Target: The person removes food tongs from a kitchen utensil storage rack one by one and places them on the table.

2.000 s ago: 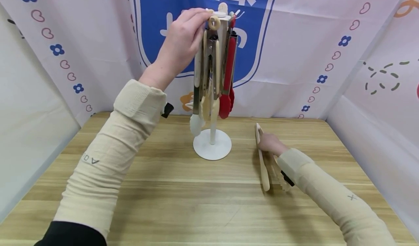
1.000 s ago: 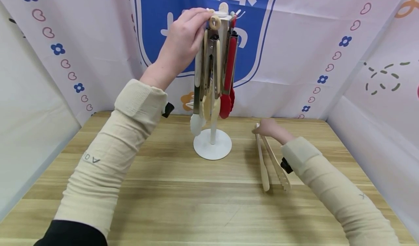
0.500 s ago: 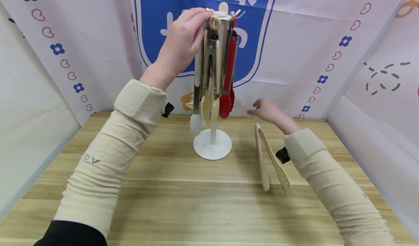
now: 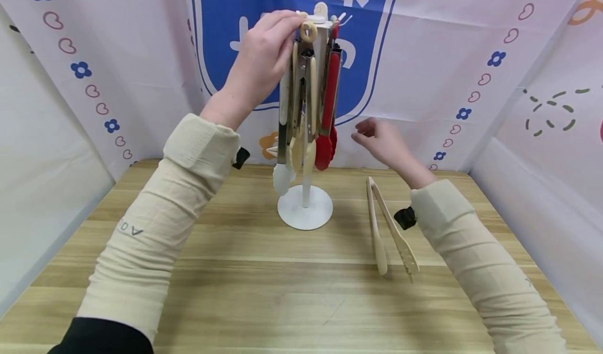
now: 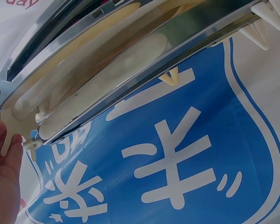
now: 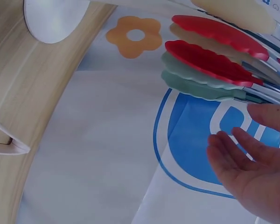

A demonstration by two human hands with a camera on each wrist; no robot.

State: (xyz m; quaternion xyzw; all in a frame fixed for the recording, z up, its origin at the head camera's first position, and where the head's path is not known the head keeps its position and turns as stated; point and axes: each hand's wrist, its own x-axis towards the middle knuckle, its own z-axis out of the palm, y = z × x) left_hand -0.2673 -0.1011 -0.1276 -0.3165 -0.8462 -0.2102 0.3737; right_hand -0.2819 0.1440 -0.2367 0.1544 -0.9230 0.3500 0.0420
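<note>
My left hand (image 4: 266, 47) grips the top of a white hanging rack (image 4: 320, 215), its thumb and finger at a cream hook (image 5: 11, 128) in the left wrist view. Around the rack hang several kitchen tongs: red tongs (image 4: 331, 92), cream-tipped tongs (image 4: 309, 157) and white-tipped tongs (image 4: 281, 180). Behind the red ones, the right wrist view shows green-tipped tongs (image 6: 200, 88). To the right of the red tongs, my right hand (image 4: 381, 142) is in the air, fingers loosely bent, holding nothing. Below it, wooden tongs (image 4: 377, 233) lie spread on the table.
The wood-grain table (image 4: 226, 291) ends at a back cloth (image 4: 414, 81) with a blue printed shield. White cloth walls (image 4: 542, 186) stand at both sides. The rack's round base sits toward the back middle of the table.
My right hand has let go of the wooden tongs, leaving them on the table, and has risen up and left toward the hanging red tongs. The left hand has stayed at the rack's top.
</note>
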